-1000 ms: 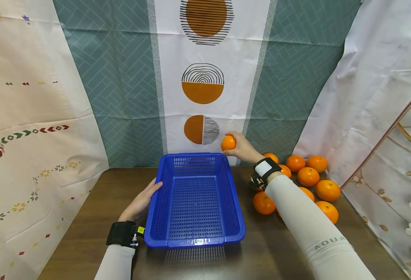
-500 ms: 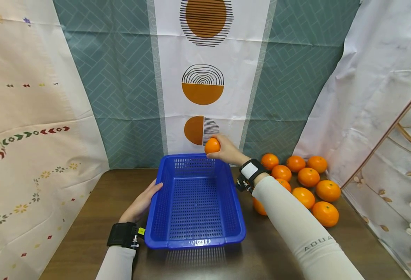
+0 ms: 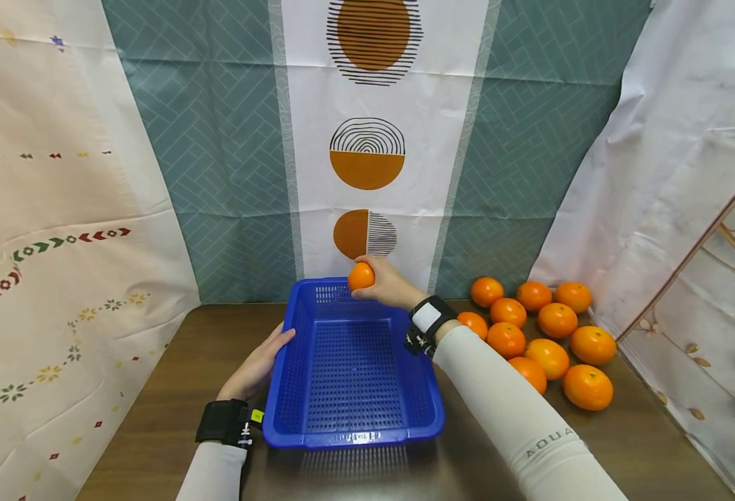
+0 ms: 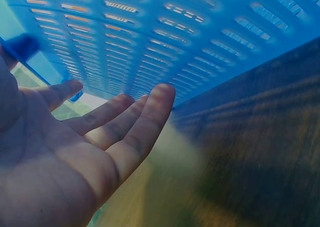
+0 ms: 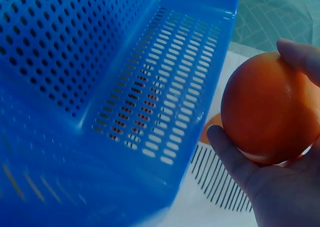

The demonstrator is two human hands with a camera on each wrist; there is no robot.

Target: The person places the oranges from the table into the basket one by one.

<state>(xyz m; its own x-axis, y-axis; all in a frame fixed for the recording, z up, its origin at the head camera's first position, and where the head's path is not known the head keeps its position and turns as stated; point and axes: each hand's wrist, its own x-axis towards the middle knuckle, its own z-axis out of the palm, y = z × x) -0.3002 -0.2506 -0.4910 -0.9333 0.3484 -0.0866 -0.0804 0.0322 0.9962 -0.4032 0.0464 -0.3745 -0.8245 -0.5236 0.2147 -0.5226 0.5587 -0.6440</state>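
A blue plastic basket (image 3: 350, 440) with slotted walls stands on the table in the head view, with only its bare perforated bottom showing inside. My left hand (image 3: 256, 365) holds its left side, thumb at the rim; in the left wrist view the fingers (image 4: 145, 122) reach against the slotted outer wall. Over the basket's far rim, my right hand (image 3: 391, 284) grips an orange (image 3: 360, 276) between thumb and fingers. The right wrist view shows this same orange (image 5: 270, 109) just beyond the basket's edge, pinched from both sides.
Several loose oranges (image 3: 557, 321) lie grouped on the brown table (image 3: 154, 417) right of the basket, partly behind the right forearm. A patterned cloth (image 3: 230, 174) hangs along the table's back edge, with further cloths at both sides.
My right hand has carried the orange leftward and slightly down, from beyond the basket's far right corner to over its far rim. The left hand and the basket have stayed put.
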